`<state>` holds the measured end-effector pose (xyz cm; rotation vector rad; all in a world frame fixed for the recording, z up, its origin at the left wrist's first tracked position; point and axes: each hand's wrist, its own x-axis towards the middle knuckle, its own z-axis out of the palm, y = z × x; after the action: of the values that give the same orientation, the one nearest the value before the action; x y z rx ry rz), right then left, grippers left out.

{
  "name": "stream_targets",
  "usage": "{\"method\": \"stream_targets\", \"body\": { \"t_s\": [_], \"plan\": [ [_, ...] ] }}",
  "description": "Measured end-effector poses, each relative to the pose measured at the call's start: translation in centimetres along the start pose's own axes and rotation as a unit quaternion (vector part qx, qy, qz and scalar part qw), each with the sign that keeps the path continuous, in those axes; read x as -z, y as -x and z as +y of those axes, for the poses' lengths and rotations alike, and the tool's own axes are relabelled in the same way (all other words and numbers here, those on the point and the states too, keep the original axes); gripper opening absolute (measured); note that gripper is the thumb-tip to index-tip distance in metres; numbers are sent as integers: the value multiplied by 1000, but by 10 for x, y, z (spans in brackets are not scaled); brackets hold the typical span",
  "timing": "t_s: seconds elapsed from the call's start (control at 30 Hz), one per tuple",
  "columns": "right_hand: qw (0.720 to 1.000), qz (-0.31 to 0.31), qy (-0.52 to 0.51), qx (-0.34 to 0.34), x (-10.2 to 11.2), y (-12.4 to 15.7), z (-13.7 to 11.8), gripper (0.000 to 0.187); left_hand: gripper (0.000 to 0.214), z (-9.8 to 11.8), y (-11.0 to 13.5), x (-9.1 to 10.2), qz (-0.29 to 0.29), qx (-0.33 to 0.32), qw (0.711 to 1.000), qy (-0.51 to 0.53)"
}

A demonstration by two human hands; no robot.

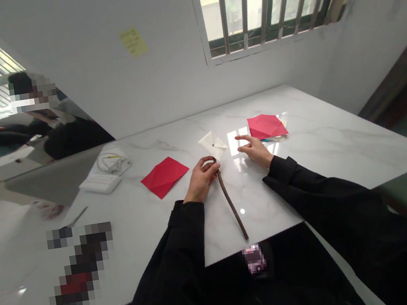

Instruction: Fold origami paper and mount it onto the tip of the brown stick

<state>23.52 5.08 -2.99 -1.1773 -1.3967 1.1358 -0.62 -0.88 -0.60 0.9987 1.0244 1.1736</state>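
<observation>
My left hand (204, 175) is closed round the upper end of a thin brown stick (230, 199), whose lower end points toward the table's front edge. A white folded-paper pinwheel (208, 144) with a small dark dot at its centre sits at the top of the stick. To the right, my right hand (255, 151) hovers over the table with thumb and forefinger apart and nothing visible between them. Close behind it lies a red creased paper sheet (267, 126) on top of other papers. Another red creased sheet (165, 177) rests left of my left hand.
The white marbled table (341, 152) meets a wall with a barred window. A white box with a coiled cable (111, 162) stands at the left back. Scissors (77, 217), partly blurred, and a pixelated dark object (81, 267) lie at the left. A seated person shows at far left.
</observation>
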Motion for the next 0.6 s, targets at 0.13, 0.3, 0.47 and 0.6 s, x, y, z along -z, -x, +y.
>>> {"method": "stream_targets", "body": {
  "t_s": [0.13,0.3,0.47,0.6],
  "plan": [
    [1000,-19,19,1,1,0,0,56,61,1,0,0,-4,8,1000,7],
    [997,-7,61,42,0,-3,2,50,65,2,-1,0,-6,15,1000,19],
    [997,0,64,48,-2,-3,3,66,62,2,-1,1,-20,15,1000,11],
    [996,-58,51,33,-1,-1,2,76,61,2,-1,1,-27,16,1000,1]
  ]
}}
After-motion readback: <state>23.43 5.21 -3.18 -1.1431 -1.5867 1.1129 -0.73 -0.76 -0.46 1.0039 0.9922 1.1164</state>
